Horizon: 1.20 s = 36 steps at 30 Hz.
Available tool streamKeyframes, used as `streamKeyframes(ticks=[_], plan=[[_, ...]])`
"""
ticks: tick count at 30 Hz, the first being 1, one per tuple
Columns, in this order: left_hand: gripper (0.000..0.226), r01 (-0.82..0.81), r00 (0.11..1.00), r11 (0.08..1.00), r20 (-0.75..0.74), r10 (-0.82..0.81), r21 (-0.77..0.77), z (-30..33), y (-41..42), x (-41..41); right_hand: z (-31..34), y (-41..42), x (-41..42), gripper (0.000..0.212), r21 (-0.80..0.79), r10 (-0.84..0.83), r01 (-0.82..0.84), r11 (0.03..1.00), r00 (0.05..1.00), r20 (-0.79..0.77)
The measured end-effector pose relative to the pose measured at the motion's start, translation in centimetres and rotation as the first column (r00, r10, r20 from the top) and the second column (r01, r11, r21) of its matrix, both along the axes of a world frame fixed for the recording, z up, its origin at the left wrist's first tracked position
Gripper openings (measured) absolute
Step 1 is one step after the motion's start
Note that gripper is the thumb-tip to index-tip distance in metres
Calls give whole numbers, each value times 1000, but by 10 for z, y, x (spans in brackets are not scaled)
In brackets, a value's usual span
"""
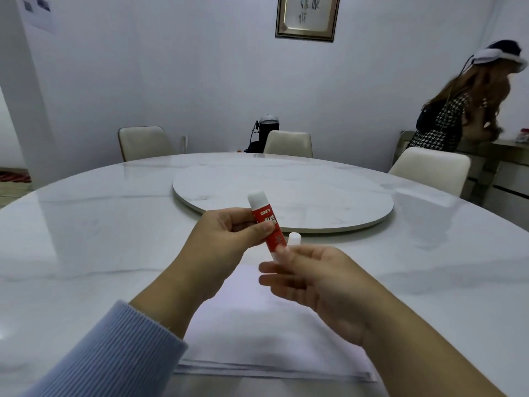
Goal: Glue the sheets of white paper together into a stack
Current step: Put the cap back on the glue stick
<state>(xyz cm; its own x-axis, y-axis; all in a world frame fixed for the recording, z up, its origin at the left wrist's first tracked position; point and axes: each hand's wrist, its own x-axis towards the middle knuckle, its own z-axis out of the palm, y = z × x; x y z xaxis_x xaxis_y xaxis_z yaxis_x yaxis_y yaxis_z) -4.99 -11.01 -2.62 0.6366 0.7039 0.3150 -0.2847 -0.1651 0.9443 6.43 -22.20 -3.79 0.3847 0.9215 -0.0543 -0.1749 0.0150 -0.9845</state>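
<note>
Head view: left hand point(229, 230) pinches a red glue stick point(267, 224), tilted, above the table point(86, 239). Right hand point(315, 285) grips the stick's lower white end; a white cap point(294, 239) shows just above its fingers. White paper sheets point(257, 348) lie stacked near, under both hands.

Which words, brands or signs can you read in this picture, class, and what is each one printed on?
"DIY": white brand lettering near the top of the red glue stick.
"GLUE": below it on the same label; the next word is partly covered by a thumb.
Small print lower on the label: too blurred to read.
Framed picture on the wall: brush-like characters, not legible.
Papers on the wall, upper left: too blurred to read.
</note>
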Motion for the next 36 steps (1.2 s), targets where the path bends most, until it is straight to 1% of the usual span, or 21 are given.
streamKeyframes(ticks=[1, 3, 5, 7, 8, 9, 11, 12, 13, 14, 16, 18, 20, 22, 23, 26, 28, 30, 31, 34, 36], plan=[[22, 3, 1000, 1000, 10, -3, -17, 1, 0, -1, 2, -1, 1, 22, 15, 30, -29, 999, 993, -110], [25, 0, 1000, 1000, 28, 1, -31, 2, 1, -2, 2, -1, 1, 21, 51, -8, 17, 999, 988, -157], [24, -12, 1000, 1000, 12, 12, -23, 1, 2, -2, -3, 2, -2, 13, 67, -133, 133, 989, 991, 0], [11, 7, 1000, 1000, -1, -7, -17, 0, 0, -1, -6, 4, -5, 29, 67, -244, 234, 970, 937, 249], [9, 11, 1000, 1000, -13, -10, 9, -1, 0, 0, -6, 3, -4, 36, 51, -248, 245, 968, 916, 317], [12, 15, 1000, 1000, -24, -15, 18, -1, -1, 0, -4, 2, -3, 37, 26, -209, 212, 977, 923, 322], [10, 13, 1000, 1000, -25, -12, 19, 0, 0, 0, 3, -2, 0, 26, 29, -69, 65, 997, 984, 165], [14, 5, 1000, 1000, -23, -5, 18, -1, 2, -1, 4, -3, 1, 18, 56, -35, 29, 998, 994, 105], [18, 6, 1000, 1000, -25, -6, 5, 0, 1, -1, 5, -4, 1, 15, 70, -46, 37, 997, 992, 119], [17, 8, 999, 1000, -34, -7, 14, -1, 1, -1, 3, -3, 0, 18, 71, -83, 72, 995, 982, 172], [11, 13, 998, 999, -61, -10, 44, -2, -2, 0, 0, 0, -3, 38, 31, -188, 189, 981, 917, 353], [10, 11, 996, 998, -84, -6, 63, -2, -4, 0, -3, 0, -5, 57, -36, -189, 228, 973, 878, 439], [9, -9, 997, 998, -77, 14, 66, -1, -3, -1, 0, -3, -1, 64, -63, -110, 137, 989, 941, 319], [10, -30, 998, 999, -58, 32, 43, 0, -1, -2, 3, -4, 1, 62, -21, -68, 73, 997, 981, 182], [10, -31, 998, 999, -59, 34, 39, 0, -1, -2, 2, -3, 1, 64, -12, -93, 97, 995, 974, 206], [11, -12, 995, 996, -102, 22, 90, -2, -5, 0, -3, 1, -6, 72, -22, -214, 248, 968, 872, 440], [12, -18, 994, 996, -103, 27, 87, -2, -5, 0, -4, 1, -5, 79, -44, -174, 214, 976, 885, 433], [10, -41, 994, 997, -94, 47, 63, -1, -2, -1, 0, -2, 0, 89, -46, -126, 146, 988, 944, 304], [10, -51, 993, 997, -99, 56, 56, -1, -2, -1, 2, -3, 1, 90, -40, -127, 144, 989, 951, 280], [11, -42, 988, 994, -145, 55, 97, -3, -6, 1, -1, 1, -1, 89, -50, -218, 263, 963, 879, 425], [11, -43, 984, 992, -165, 63, 120, -4, -10, 4, -2, 1, -5, 89, -86, -207, 283, 955, 848, 487]])
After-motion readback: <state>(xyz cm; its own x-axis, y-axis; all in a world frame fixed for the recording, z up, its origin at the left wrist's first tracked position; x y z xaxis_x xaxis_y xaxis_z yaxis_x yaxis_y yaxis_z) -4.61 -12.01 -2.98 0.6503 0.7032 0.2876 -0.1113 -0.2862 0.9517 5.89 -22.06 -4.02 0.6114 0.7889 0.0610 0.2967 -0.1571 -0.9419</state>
